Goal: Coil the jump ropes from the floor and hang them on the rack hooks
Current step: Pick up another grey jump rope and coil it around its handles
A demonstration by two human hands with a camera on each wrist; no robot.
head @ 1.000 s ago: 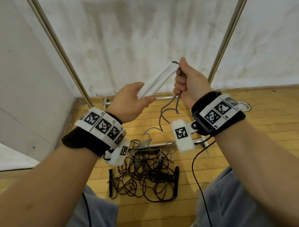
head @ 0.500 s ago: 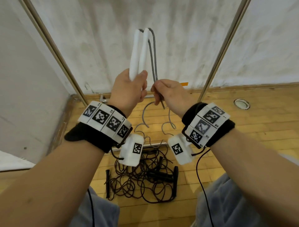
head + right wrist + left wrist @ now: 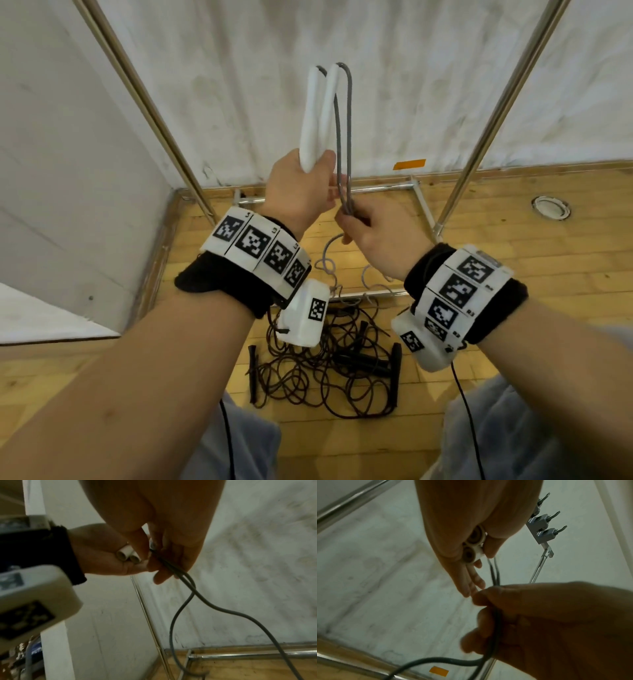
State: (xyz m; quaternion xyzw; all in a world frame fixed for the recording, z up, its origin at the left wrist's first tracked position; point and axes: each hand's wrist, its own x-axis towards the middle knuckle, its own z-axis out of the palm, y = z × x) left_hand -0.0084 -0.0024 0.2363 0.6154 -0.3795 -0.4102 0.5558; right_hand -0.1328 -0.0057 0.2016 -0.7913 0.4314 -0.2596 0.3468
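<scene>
We are coiling: left hand (image 3: 301, 192) grips the white handles (image 3: 317, 116), right hand (image 3: 376, 233) pinches the grey cord (image 3: 344, 137) at 5 o'clock; next, gather another loop.

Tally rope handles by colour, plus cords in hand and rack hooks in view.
White handles: 2, gripped in the left hand.
Black handles: 3 clear on the floor; tangle may hide more.
Grey cord: 1, pinched by the right hand.
Rack hooks: 3 showing.
Total: 9 visible.
</scene>
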